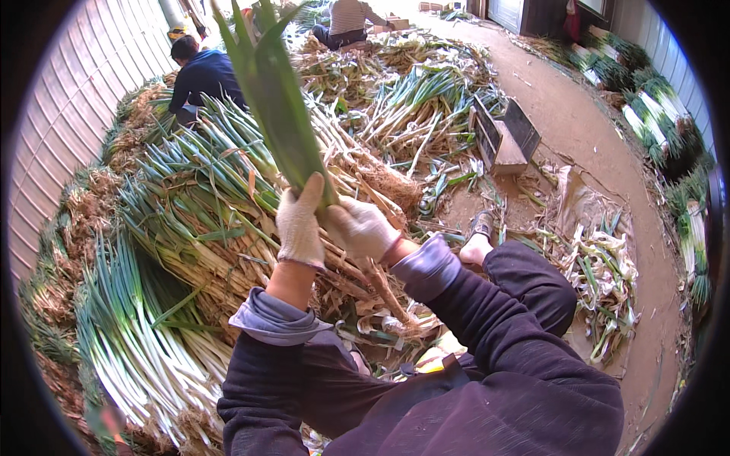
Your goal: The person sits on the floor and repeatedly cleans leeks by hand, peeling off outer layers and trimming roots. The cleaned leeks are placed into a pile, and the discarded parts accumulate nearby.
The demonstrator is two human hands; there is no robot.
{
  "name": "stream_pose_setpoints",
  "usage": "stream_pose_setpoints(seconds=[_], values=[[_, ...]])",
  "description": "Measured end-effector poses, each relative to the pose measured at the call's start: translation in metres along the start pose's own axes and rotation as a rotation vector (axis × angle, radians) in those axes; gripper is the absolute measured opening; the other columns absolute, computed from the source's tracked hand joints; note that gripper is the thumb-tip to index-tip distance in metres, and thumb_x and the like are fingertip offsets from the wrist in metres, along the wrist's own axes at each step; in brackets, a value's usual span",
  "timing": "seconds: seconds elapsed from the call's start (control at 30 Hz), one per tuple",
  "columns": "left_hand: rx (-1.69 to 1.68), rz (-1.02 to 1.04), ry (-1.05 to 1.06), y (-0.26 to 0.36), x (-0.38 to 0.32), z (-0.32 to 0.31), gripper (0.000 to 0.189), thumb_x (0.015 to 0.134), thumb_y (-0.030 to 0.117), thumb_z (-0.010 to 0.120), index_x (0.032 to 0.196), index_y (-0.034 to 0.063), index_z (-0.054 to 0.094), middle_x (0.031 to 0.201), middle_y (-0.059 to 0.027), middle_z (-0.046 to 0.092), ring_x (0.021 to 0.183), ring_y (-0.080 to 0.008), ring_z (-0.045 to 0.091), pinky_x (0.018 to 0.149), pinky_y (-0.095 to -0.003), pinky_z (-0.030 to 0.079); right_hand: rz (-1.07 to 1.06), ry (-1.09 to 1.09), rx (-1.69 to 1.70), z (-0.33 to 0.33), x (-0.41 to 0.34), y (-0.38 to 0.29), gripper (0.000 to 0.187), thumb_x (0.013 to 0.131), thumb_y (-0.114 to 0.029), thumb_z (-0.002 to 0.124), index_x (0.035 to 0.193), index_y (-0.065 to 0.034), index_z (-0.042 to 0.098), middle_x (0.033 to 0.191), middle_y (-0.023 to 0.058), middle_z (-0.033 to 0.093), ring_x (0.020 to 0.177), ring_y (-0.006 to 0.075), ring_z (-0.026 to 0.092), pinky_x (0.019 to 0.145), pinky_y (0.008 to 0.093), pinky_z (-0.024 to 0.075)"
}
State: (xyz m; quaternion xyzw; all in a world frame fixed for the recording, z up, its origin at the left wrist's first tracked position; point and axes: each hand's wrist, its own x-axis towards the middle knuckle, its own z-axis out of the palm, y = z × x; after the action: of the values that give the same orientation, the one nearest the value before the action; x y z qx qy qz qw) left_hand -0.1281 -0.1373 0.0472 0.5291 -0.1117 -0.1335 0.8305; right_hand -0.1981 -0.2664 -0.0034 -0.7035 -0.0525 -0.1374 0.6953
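Observation:
My left hand [302, 219], in a white knit work glove, is closed around the leafy part of a long green onion [285, 108], thumb upward. Just right of it, my right hand [362, 228], gloved alike, grips the same stalk and is slightly blurred. The broad green leaves rise toward the top of the view; the brownish lower stem and roots hang below my hands. Beneath and left of them lies a big heap of untrimmed green onions [199, 233] with dry outer leaves. At lower left, cleaned green onions [142, 342] with white stems lie side by side.
A wooden trough-like stand [507, 142] is at the upper right, near my foot. Peeled husks [604, 279] lie on the ground to the right. Bundled green onions [656, 119] line the right wall. Two other people sit among the heaps: a person in dark blue [208, 77] and one in stripes [348, 20].

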Motion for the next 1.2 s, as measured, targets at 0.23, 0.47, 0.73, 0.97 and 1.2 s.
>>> stream_pose_setpoints(seconds=[0.23,0.47,0.73,0.97,1.2], values=[[0.143,0.071,0.489,0.022,0.027,-0.052,0.052,0.093,0.035,0.092,0.120,-0.0051,0.073,0.100,-0.0102,0.076,0.073,-0.0191,0.067,0.067,-0.0320,0.056,-0.550,0.218,-0.895,0.082,0.025,0.011,0.021,0.098,-0.026,0.066,0.089,-0.0073,0.067,0.074,0.0171,0.069,0.067,0.0397,0.072,0.060,0.0520,0.0556],[-0.388,-0.128,0.575,0.046,0.055,-0.142,0.079,0.104,0.060,0.069,0.158,0.0049,0.053,0.147,-0.0152,0.066,0.122,-0.0308,0.068,0.105,-0.0434,0.056,-0.486,-0.027,-1.022,0.062,-0.069,0.084,0.016,0.091,-0.024,0.074,0.085,-0.0110,0.067,0.070,0.0121,0.066,0.063,0.0343,0.069,0.055,0.0463,0.0553],[-0.145,0.323,0.670,0.071,0.039,-0.208,0.060,0.088,0.058,0.089,0.103,0.0049,0.065,0.079,-0.0087,0.061,0.062,-0.0228,0.061,0.057,-0.0400,0.053,0.585,-0.674,-1.553,-0.118,-0.260,0.164,0.033,0.098,-0.031,0.067,0.117,-0.0073,0.081,0.104,0.0201,0.079,0.100,0.0360,0.077,0.086,0.0451,0.0597],[-0.489,0.109,0.124,0.062,0.037,-0.156,0.076,0.104,0.072,0.052,0.116,-0.0005,0.069,0.101,-0.0214,0.075,0.088,-0.0380,0.073,0.084,-0.0524,0.062,0.284,-0.332,-1.097,-0.105,-0.110,0.183,0.047,0.103,-0.043,0.062,0.123,-0.0029,0.075,0.111,0.0243,0.078,0.106,0.0446,0.074,0.093,0.0529,0.0587],[-0.373,0.229,0.088,0.039,0.029,-0.099,0.047,0.115,0.049,0.050,0.135,0.0095,0.067,0.119,-0.0097,0.074,0.100,-0.0261,0.073,0.087,-0.0445,0.062,0.239,-0.317,0.160,0.056,0.038,0.019,0.056,0.104,-0.052,0.068,0.132,-0.0042,0.075,0.103,0.0056,0.074,0.086,0.0179,0.067,0.079,0.0340,0.0557]])
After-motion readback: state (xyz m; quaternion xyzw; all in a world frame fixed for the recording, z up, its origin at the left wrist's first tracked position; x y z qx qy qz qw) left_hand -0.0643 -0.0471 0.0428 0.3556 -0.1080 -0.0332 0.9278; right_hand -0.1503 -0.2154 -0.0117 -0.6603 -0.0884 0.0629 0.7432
